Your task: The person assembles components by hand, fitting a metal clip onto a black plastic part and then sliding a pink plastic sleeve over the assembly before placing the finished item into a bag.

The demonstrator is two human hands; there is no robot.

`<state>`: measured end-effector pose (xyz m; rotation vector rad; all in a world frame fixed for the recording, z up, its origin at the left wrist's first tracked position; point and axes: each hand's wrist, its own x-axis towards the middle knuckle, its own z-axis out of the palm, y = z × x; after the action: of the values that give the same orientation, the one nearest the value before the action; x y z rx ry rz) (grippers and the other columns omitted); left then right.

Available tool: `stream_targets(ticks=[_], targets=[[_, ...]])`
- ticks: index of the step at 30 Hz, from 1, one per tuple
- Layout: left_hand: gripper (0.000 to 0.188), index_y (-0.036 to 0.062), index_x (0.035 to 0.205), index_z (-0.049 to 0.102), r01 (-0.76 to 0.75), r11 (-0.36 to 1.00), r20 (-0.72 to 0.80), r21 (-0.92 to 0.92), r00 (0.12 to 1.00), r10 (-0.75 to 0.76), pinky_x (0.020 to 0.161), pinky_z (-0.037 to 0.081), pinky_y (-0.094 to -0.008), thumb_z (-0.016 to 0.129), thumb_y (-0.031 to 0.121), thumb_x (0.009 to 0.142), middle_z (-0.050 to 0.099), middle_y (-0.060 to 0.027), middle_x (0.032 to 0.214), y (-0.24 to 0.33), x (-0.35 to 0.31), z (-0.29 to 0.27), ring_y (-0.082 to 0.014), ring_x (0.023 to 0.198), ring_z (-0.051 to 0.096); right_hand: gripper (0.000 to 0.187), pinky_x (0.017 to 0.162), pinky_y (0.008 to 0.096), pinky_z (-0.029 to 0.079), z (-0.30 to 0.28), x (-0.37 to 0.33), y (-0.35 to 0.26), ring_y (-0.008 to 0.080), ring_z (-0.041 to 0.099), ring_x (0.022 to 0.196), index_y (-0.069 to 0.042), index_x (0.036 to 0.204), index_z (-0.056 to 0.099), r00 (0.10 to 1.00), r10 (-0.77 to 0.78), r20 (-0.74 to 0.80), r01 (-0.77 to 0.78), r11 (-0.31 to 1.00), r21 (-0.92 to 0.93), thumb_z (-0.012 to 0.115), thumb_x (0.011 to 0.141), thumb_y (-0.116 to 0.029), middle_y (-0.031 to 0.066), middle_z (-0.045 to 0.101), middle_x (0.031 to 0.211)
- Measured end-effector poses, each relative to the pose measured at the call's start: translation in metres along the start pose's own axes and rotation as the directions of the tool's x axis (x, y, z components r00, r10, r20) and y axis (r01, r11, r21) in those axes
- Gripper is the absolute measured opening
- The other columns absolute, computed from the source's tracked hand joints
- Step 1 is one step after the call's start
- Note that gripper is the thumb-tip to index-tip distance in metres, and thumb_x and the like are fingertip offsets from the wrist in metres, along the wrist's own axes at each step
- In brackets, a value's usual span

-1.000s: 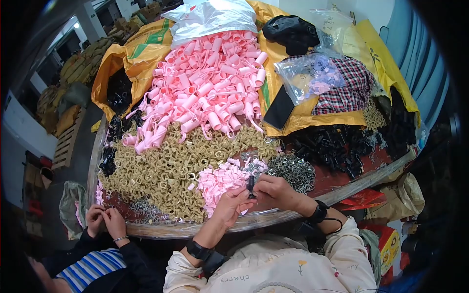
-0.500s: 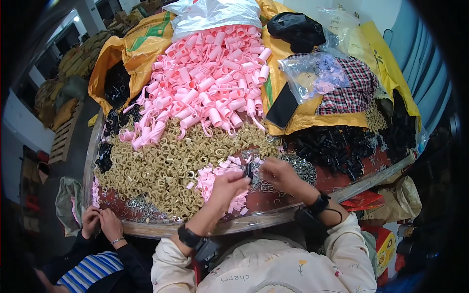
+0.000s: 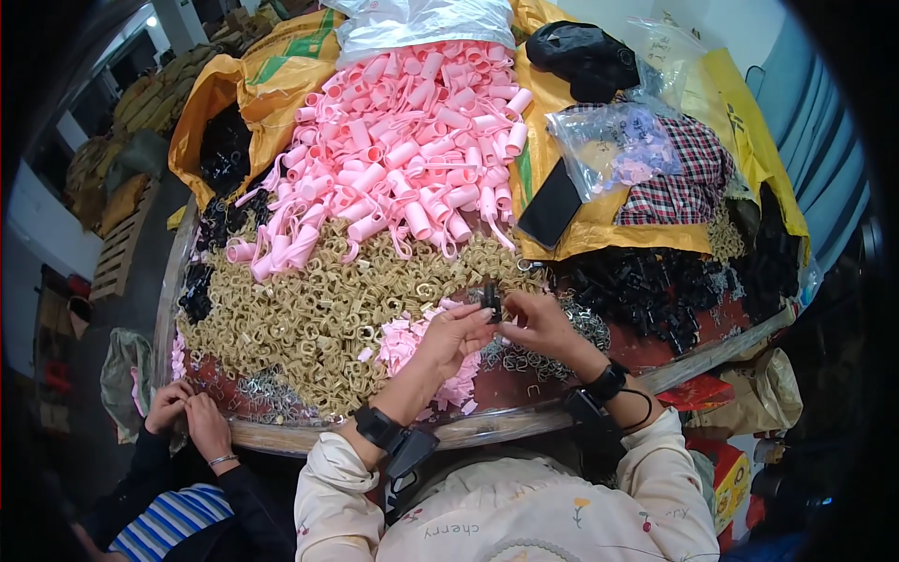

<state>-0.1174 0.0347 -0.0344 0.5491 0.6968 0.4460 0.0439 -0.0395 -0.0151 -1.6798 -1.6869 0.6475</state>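
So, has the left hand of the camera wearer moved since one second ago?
Yes. The left hand has moved away from the table's near edge, toward the pink tubes.

A head-worn fisheye looks down on the hands [image 3: 453, 339] and table [image 3: 506, 386].

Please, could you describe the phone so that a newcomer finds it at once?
On the table, find the big pile of pink tubes. Just to its right, a phone lies on the yellow sack. Unlike the checked cloth and clear bag beside it, it is a flat, dark rectangle.
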Motion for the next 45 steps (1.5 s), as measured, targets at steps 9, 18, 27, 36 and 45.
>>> stream_targets(ticks=[9,18,27,36,45], targets=[[0.021,-0.0003,0.097,0.057,-0.046,0.996,0.075,0.072,0.996,0.041,0.07,0.049,-0.0244,0.058,0.005,0.076,0.061,-0.0083,0.086,-0.01,-0.028,0.006,-0.0138,0.074,0.059,0.017,0.048,0.0263,0.039,0.009,-0.022,-0.001,0.0123,0.047,0.052,0.0,0.079,0.051,0.999,-0.022,0.048,0.008,0.958,0.288,0.058,0.067,-0.009,0.0059,0.053,0.062],[0.03,-0.0023,0.102,0.055,-0.295,0.805,0.417,0.515,0.907,0.065,0.072,0.043,-0.0188,0.06,0.002,0.073,0.06,-0.0058,0.09,0.0,-0.039,0.007,-0.0065,0.076,0.054,0.024,0.052,0.0174,0.036,0.01,-0.027,-0.005,0.0033,0.044,0.061,-0.004,0.094,0.051,0.883,0.112,0.456,-0.405,0.673,0.619,0.06,0.073,-0.011,-0.0031,0.048,0.068],[0.028,-0.0017,0.1,0.056,-0.044,0.994,0.25,0.097,0.968,0.019,0.072,0.045,-0.0202,0.061,0.0,0.073,0.06,-0.0061,0.089,-0.008,-0.028,-0.015,-0.009,0.079,0.055,0.016,0.053,0.0172,0.037,0.016,-0.034,-0.009,0.0056,0.045,0.062,-0.005,0.094,0.047,0.899,0.212,0.383,-0.422,0.18,0.889,0.054,0.081,-0.013,-0.0005,0.05,0.073],[0.026,-0.0032,0.098,0.054,-0.104,0.953,0.206,0.283,0.978,0.045,0.07,0.048,-0.0238,0.06,0.0,0.073,0.06,-0.0082,0.087,-0.005,-0.036,-0.008,-0.0134,0.076,0.058,0.011,0.046,0.0166,0.031,0.012,-0.033,-0.002,0.0038,0.036,0.051,-0.004,0.085,0.05,0.855,0.227,0.466,-0.481,0.011,0.877,0.051,0.083,-0.014,-0.0028,0.046,0.065],[0.021,-0.0001,0.095,0.055,0.139,0.99,0.089,-0.01,0.986,-0.138,0.062,0.052,-0.0232,0.059,0.004,0.075,0.06,-0.0086,0.084,-0.005,-0.045,-0.008,-0.0142,0.07,0.06,0.011,0.05,0.0203,0.033,-0.018,-0.027,-0.033,0.0078,0.042,0.056,-0.002,0.078,0.051,0.99,-0.016,0.14,-0.07,0.808,0.585,0.054,0.081,-0.012,-0.0012,0.047,0.064]])
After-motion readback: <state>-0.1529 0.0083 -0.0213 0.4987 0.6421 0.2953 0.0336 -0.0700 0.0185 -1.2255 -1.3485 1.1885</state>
